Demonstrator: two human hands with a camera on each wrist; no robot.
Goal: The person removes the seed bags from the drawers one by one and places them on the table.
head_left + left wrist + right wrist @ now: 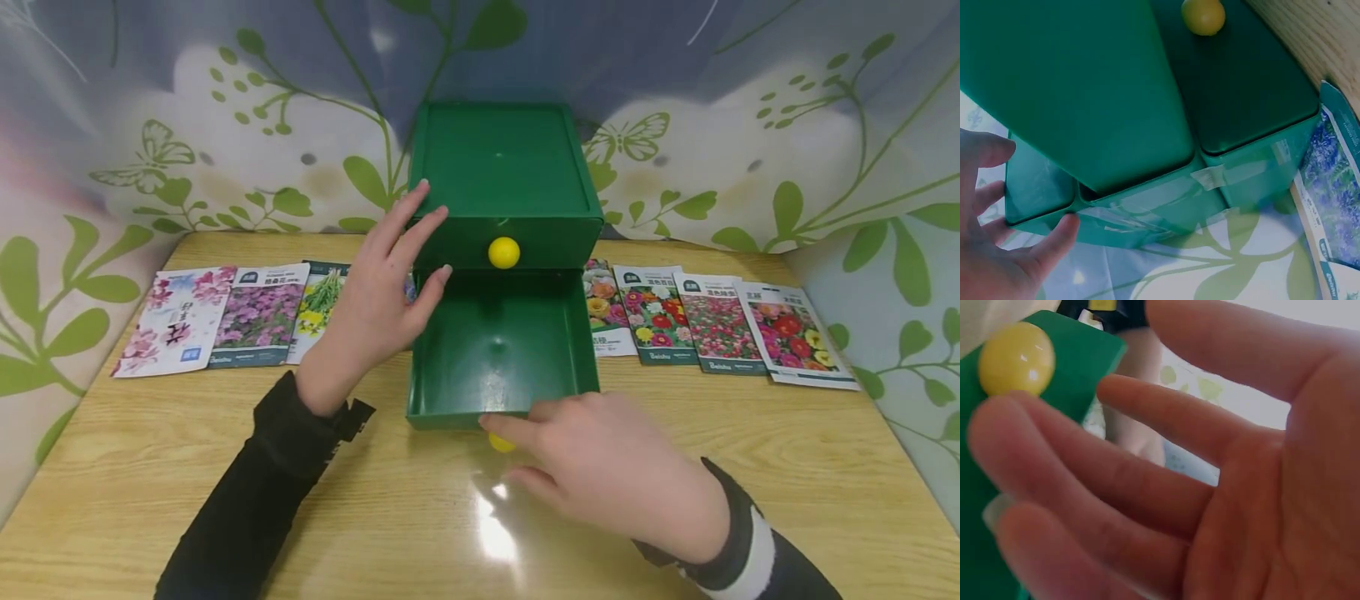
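A green drawer cabinet [510,167] with yellow knobs stands at the back of the table. Below its upper front, which bears a yellow knob [504,252], an empty drawer [495,350] is pulled out. My left hand [382,292] is spread at the cabinet's left front corner, fingertips over the top edge and thumb lower down. Its fingers reach around the cabinet's end in the left wrist view. With fingers extended, my right hand [600,467] has its index fingertip at the drawer's front rim, partly covering the lower yellow knob [501,442]. Neither hand grips anything.
Flower seed packets lie in a row on both sides of the cabinet, including a pink-blossom packet [176,321] at far left and a mixed-flower packet [795,333] at far right. Leaf-patterned cloth [285,150] covers the walls behind the wooden table [375,517].
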